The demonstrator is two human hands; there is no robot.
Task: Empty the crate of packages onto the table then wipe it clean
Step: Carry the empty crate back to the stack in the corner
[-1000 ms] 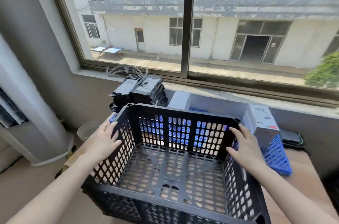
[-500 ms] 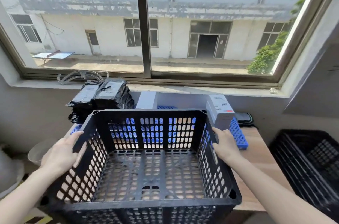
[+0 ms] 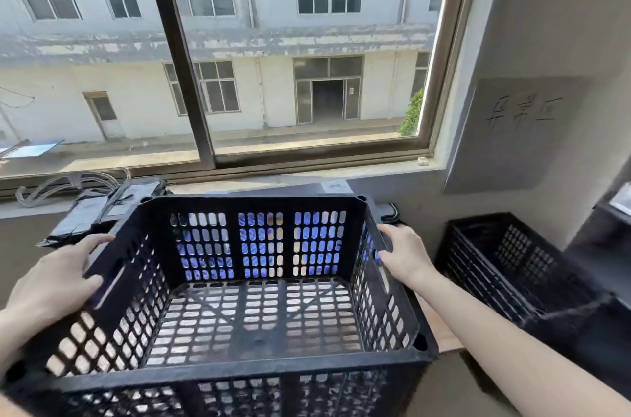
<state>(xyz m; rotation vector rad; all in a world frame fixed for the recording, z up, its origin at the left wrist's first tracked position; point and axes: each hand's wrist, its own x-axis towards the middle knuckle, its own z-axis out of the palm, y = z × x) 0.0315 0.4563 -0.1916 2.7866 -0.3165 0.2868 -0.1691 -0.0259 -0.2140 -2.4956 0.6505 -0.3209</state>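
Note:
A black perforated plastic crate (image 3: 259, 372) fills the lower middle of the head view, and nothing lies inside it. My left hand (image 3: 58, 276) grips its left wall at the handle slot. My right hand (image 3: 406, 252) grips the top of its right wall. A stack of black packages (image 3: 99, 208) lies on the table behind the crate's far left corner, under the window sill. Blue plastic shows through the holes of the crate's far wall.
A second black crate (image 3: 505, 266) stands lower down at the right, beside the grey wall. A strip of wooden table (image 3: 440, 331) shows right of the held crate. A white box (image 3: 334, 186) peeks above the crate's far rim. Grey cables (image 3: 68, 182) lie on the window sill.
The view has swung to the right, bringing the second crate and the right wall further in. Both hands keep hold of the crate, which now hides more of the white box and the table.

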